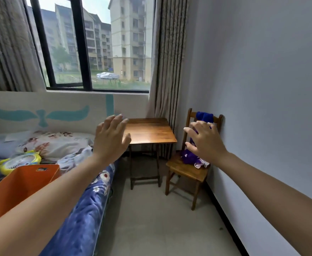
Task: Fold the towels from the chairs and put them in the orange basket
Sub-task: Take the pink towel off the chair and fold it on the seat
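Against the right-hand wall of a bedroom, one wooden chair point(184, 169) carries the towels. One blue towel point(205, 116) is draped over its top rail. One purple towel point(189, 157) is heaped on its seat, and a small pale patterned cloth point(201, 163) lies at the seat's edge just beside it.

The person's two bare arms reach forward. The right hand point(205, 141) is raised in front of the chair back with its fingers spread and its palm turned away, gripping nothing; whether it touches the blue towel cannot be told. The left hand point(110, 137) is also spread wide and holds nothing, hovering in the view over the near corner of one small wooden table point(149, 132) that stands just left of the chair, below the window.

The one orange basket point(13, 191) sits on the bed point(88, 209) at lower left, well apart from the chair, with the left forearm crossing in front of it. Its inside is only partly seen. One yellow fan point(20, 160) lies just behind the basket on the flowered bedding.

One dark-framed window point(88, 43) looks out on apartment blocks, flanked by two curtains, one at the left point(9, 43) and one at the right point(170, 52). A pale floor point(151, 218) runs between the bed and the wall.
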`<control>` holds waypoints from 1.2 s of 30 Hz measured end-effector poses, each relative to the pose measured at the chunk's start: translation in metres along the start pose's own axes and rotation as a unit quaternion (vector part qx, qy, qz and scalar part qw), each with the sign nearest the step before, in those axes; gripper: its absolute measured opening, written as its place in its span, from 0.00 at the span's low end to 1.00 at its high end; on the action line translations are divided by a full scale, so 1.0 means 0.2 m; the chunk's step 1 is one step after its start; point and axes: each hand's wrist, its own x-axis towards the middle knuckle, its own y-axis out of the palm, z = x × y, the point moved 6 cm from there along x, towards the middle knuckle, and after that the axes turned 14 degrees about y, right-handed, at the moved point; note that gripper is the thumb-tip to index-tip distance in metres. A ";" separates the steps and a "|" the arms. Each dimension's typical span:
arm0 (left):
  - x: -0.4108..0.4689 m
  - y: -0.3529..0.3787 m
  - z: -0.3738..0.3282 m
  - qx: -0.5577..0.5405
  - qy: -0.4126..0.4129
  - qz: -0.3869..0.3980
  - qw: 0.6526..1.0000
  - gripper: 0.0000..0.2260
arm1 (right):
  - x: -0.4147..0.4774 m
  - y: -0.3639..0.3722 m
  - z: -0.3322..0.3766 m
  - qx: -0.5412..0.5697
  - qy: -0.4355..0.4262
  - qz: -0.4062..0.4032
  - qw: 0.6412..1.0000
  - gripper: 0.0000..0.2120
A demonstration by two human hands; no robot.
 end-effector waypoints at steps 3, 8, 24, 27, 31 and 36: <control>0.04 0.29 -0.02 -0.026 0.011 0.008 1.000 0.21 | -0.04 0.20 -0.12 -0.032 -0.004 0.037 0.999 0.24; 0.29 0.74 -0.10 -0.024 0.070 0.031 0.997 0.20 | -0.01 0.43 -0.41 -0.064 0.015 0.053 0.996 0.24; 1.20 1.87 -0.19 -0.085 0.070 0.050 0.993 0.23 | 0.34 1.47 -1.30 -0.073 0.049 0.089 0.992 0.27; 1.27 2.14 -0.12 -0.094 0.057 0.073 0.991 0.23 | 0.38 1.74 -1.39 -0.064 0.053 0.106 0.991 0.27; 1.35 2.49 -0.02 -0.087 0.073 0.081 0.990 0.23 | 0.48 2.07 -1.49 -0.069 0.061 0.134 0.987 0.26; 1.48 2.94 0.05 -0.135 0.057 0.112 0.983 0.20 | 0.57 2.40 -1.66 -0.081 0.090 0.178 0.976 0.26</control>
